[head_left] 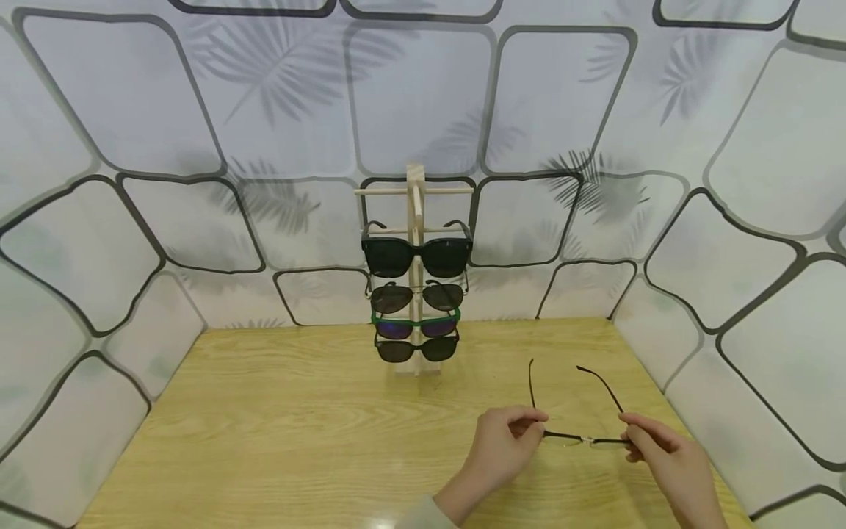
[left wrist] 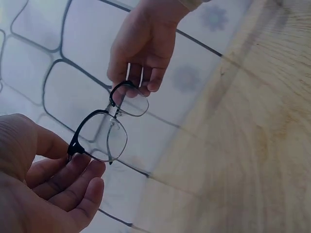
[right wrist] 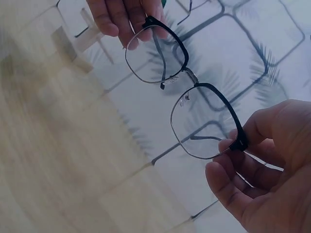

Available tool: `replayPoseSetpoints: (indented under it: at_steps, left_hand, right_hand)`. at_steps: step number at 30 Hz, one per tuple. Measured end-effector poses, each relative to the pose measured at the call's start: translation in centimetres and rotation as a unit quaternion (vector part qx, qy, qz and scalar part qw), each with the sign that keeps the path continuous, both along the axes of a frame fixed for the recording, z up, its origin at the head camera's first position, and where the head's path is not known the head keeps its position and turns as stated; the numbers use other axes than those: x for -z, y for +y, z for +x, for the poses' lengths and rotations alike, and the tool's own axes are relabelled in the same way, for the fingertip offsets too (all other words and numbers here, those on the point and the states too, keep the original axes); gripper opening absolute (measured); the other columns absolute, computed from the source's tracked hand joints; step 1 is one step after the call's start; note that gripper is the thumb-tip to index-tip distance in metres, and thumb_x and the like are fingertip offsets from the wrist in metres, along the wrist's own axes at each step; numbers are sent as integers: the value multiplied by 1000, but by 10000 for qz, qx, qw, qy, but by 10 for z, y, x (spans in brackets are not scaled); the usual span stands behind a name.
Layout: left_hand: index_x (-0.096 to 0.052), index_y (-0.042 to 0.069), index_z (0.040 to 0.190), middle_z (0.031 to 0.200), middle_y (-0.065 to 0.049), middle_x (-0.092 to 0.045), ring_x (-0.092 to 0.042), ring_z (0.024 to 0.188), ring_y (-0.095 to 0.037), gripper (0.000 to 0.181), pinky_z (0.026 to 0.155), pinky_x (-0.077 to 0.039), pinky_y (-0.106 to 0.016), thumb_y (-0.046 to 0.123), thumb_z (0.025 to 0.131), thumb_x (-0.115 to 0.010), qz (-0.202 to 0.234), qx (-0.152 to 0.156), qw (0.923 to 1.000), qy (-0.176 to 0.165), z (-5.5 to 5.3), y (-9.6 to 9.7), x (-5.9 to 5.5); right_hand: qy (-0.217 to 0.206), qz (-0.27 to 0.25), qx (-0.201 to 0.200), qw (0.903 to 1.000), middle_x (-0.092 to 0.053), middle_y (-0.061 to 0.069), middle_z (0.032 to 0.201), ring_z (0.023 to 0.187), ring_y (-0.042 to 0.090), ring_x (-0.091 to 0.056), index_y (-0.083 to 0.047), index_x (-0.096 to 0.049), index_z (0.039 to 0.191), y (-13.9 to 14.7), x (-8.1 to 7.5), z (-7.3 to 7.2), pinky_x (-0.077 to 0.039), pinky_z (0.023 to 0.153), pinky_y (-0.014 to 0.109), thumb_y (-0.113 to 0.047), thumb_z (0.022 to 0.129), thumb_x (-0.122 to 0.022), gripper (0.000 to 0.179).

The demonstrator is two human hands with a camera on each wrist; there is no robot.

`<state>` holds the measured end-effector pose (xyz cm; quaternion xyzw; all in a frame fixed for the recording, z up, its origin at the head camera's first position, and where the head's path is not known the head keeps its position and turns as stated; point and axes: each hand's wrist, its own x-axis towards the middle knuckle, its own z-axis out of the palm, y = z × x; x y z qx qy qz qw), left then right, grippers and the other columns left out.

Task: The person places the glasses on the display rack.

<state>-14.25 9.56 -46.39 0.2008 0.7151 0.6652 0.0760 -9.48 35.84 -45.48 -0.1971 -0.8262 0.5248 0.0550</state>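
Observation:
A pair of clear-lensed eyeglasses (head_left: 562,435) with black upper rims and thin metal lower rims is held over the right side of the table, its temples unfolded and pointing away. My left hand (head_left: 509,444) pinches the left hinge corner between thumb and fingers. At the opposite corner my right hand (head_left: 670,455) pinches the frame the same way. Both wrist views show the eyeglasses (left wrist: 99,133) stretched between the two hands, with the black browline (right wrist: 224,104) and the metal bridge plainly visible.
A wooden display stand (head_left: 415,192) stands at the back centre of the wood-grain table (head_left: 277,433). On it hang several sunglasses, including a large black pair (head_left: 390,257) and a green-framed pair (head_left: 395,328). Patterned cloth walls (head_left: 423,95) enclose the table at the back and both sides.

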Motion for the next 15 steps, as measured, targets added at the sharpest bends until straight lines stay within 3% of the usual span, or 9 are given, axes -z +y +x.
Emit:
replayPoseSetpoints:
  at_steps: [3,7,11,15]
  left_hand:
    - [-81,12,115,103,-3,-81,-70,84,4,19,80,-57,-17,16,103,-68,105,40,9999,25,-1,-7,-11]
    - [-80,11,120,108,-5,-81,-71,89,2,23,81,-57,-18,21,103,-69,173,51,9993,318,-2,-15,-27]
    - [-79,10,123,108,-6,-81,-72,88,1,25,79,-58,-18,23,103,-70,229,-12,9975,669,-2,-23,-42]
    - [-79,11,123,108,-7,-80,-72,88,-2,24,77,-58,-18,22,102,-72,236,-160,9954,920,-2,-31,-57]
  right_hand:
    - [362,56,-58,9993,-75,-21,88,76,9,-74,-16,-77,129,-7,-11,0,-62,73,26,-33,107,-65,30]
    - [821,-31,-48,9966,-76,-19,87,72,10,-74,-13,-78,127,-15,-27,-2,-61,71,22,-31,105,-68,31]
    - [1087,-36,-5,9941,-77,-19,87,71,9,-74,-14,-79,125,-23,-46,-6,-58,71,16,-31,103,-71,29]
    - [1222,306,-20,9920,-77,-22,87,71,8,-74,-12,-77,128,-31,-63,-9,-54,74,11,-34,103,-71,34]
